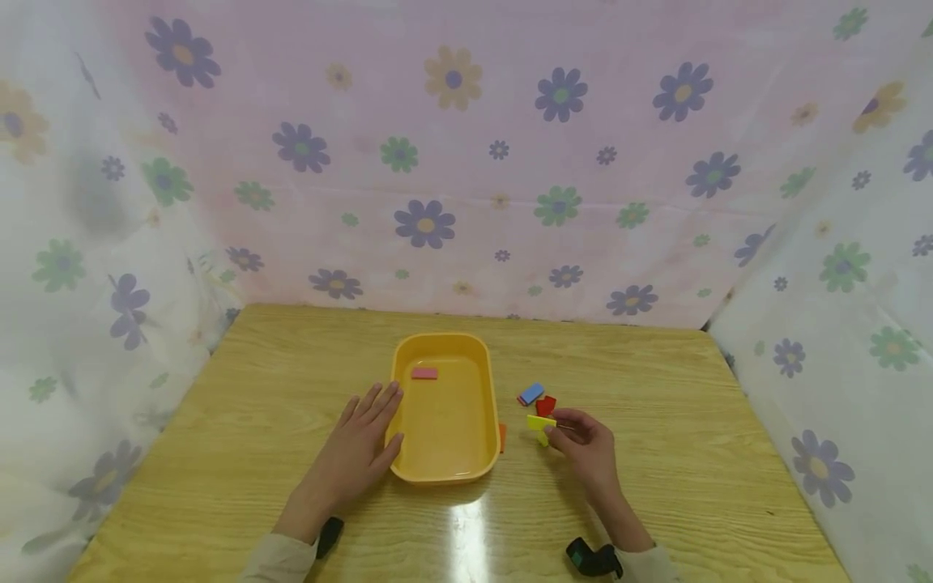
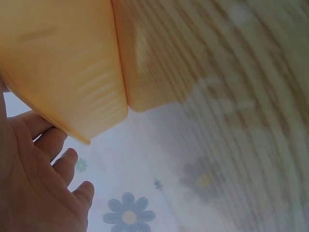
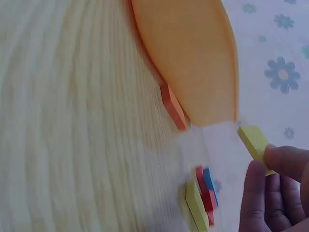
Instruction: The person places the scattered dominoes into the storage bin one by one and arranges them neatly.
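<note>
A yellow plastic tub (image 1: 445,470) stands on the table, with a pink block (image 1: 424,373) lying inside near its far end. My left hand (image 1: 360,441) rests on the tub's left rim, fingers straight. To the right of the tub, my right hand (image 1: 589,449) pinches a yellow block (image 3: 253,141) between thumb and fingers, above the table. Beneath and beyond it lie a blue block (image 1: 533,393), red blocks (image 1: 545,405) and another yellow block (image 3: 196,205). An orange block (image 3: 173,107) lies against the tub's right side.
The wooden table (image 1: 306,348) is enclosed by flowered cloth (image 1: 496,170) at the back and on both sides. Each wrist wears a black camera, such as the right one (image 1: 594,559).
</note>
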Demonstrator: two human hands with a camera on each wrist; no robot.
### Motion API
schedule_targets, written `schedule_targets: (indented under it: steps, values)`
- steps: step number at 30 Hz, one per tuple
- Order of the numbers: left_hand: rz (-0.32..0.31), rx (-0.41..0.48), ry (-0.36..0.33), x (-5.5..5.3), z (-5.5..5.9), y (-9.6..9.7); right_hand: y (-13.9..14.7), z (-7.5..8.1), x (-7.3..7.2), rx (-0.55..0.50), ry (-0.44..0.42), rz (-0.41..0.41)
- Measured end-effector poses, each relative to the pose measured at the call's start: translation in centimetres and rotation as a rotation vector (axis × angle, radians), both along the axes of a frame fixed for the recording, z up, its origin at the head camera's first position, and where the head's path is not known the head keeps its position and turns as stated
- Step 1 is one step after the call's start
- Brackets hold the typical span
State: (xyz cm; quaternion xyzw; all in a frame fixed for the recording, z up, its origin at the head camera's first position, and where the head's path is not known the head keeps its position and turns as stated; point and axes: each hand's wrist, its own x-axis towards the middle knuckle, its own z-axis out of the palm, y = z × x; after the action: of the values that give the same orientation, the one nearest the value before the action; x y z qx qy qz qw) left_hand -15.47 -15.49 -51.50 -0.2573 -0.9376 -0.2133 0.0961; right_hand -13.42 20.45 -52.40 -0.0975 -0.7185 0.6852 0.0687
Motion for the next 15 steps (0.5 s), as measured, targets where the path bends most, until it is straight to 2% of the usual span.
schedule_targets:
  steps: [4, 9, 15]
  values:
    - [-0.005, -0.001, 0.002, 0.0, 0.0, -0.1, -1.5, 0.0, 0.2, -0.065, 0.035, -0.003]
    - [-0.004, -0.004, 0.011, -0.1, -0.2, -0.1, -3.0, 0.1, 0.1, -0.080, 0.094, 0.003]
    - [0.001, -0.004, 0.015, -0.1, -0.4, -0.1, -4.4, 0.3, -0.1, -0.132, 0.089, 0.037]
